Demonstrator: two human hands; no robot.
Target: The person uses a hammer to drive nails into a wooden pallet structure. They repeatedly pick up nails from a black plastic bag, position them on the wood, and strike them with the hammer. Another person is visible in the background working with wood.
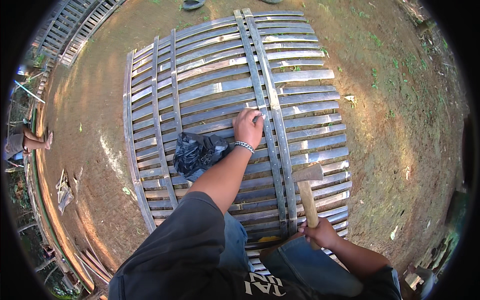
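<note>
Daylight falls hard and bright on the bamboo slat panel (235, 100), dappled as if through leaves: pale glare patches burn out several slats at its upper middle and along its right edge, while its lower left lies in soft shade. The bare earth (400, 110) right of the panel is sunlit, and dimmer left of it. The panel's straight slats bow outward with fisheye distortion. Beyond it, a black circular vignette closes the corners. Focus is sharp at the panel, softer toward the rim.
</note>
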